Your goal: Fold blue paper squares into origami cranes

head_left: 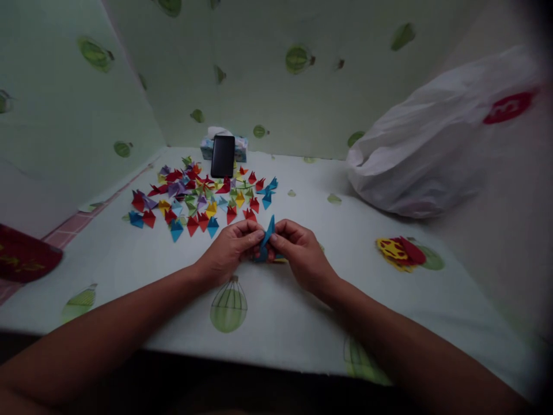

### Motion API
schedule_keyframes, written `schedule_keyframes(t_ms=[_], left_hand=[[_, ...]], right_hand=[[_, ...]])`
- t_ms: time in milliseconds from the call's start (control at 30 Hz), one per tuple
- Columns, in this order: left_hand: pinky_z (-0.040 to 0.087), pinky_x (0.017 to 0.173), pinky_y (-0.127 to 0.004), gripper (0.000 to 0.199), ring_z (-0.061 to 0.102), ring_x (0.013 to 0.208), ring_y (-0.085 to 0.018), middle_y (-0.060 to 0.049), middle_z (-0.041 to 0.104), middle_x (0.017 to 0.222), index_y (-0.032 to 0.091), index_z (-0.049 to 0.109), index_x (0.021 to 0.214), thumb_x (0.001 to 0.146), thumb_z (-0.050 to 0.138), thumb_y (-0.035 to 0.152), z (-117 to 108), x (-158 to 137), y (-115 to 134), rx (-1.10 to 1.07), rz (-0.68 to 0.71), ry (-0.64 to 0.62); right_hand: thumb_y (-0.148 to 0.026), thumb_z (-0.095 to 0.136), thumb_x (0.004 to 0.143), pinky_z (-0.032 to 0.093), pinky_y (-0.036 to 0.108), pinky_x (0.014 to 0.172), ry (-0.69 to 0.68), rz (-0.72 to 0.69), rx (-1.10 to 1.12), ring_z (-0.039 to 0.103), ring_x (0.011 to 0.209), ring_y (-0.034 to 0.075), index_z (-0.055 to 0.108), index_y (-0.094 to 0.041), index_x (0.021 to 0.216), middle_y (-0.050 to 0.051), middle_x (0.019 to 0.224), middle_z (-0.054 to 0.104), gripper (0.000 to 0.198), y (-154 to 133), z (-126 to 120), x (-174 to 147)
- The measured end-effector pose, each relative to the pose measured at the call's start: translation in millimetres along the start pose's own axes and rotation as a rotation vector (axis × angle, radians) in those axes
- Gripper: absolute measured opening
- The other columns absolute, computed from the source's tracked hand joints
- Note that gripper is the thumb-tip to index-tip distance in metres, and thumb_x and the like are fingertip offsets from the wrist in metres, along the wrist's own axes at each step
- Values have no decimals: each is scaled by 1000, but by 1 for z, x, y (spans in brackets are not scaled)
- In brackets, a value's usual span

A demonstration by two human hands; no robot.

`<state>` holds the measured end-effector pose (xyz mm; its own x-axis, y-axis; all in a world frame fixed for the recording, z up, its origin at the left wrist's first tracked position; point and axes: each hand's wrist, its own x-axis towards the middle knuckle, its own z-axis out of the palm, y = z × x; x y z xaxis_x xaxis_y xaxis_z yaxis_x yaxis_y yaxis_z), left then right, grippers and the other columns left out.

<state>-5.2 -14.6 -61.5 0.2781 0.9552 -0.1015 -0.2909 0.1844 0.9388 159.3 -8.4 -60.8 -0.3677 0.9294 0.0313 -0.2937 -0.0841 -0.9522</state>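
Note:
A blue piece of folded paper stands upright between my two hands, its narrow tip pointing up. My left hand pinches its left side between thumb and fingers. From the other side, my right hand pinches it the same way. The lower part of the paper is mostly covered by my fingers. Something yellow shows just under my hands, too little of it to name. Beyond my hands lie many small folded paper cranes in red, blue, yellow, green and purple, spread over the left middle of the table.
A black phone leans against a tissue box at the back. To the right stands a large white plastic bag. Red and yellow cut-out pieces lie below it. A dark red object sits at the left edge of the balloon-print tablecloth.

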Motion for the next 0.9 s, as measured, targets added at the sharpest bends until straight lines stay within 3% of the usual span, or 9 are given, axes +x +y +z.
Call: schedule_keyframes(t_ms=[200,367,500,733,900], left_hand=[[49,64,-26,21,60,65,-12,1,63,72,16,60,88,84,71,33,1,-4,5,320,198,46],[49,65,-26,23,60,67,-12,1,62,74,16,61,91,83,71,35,2,-6,6,394,241,37],[50,65,-28,19,61,67,-14,-1,63,75,15,61,90,83,69,31,3,-6,5,447,246,60],[49,65,-25,17,59,67,-11,0,63,76,15,63,90,79,70,25,3,-5,6,354,241,78],[50,65,-25,12,60,67,-11,1,63,74,15,64,87,81,69,25,0,-5,6,253,236,61]], right_hand=[[-31,71,80,44,25,53,52,-47,-225,55,52,10,56,-19,71,-2,63,63,21,-1,0,-3],[-28,68,81,42,25,53,92,-103,-365,51,54,10,54,-19,68,-4,61,56,20,-4,0,-4],[-27,68,80,44,25,53,69,-99,-301,54,55,10,55,-20,72,-4,63,58,17,-3,1,-4],[-22,69,79,47,23,54,31,-125,-122,57,55,9,59,-20,83,-6,67,60,11,0,2,-3],[-20,65,82,50,25,60,10,-145,-149,59,60,10,62,-19,83,-3,69,62,3,0,-1,-4]])
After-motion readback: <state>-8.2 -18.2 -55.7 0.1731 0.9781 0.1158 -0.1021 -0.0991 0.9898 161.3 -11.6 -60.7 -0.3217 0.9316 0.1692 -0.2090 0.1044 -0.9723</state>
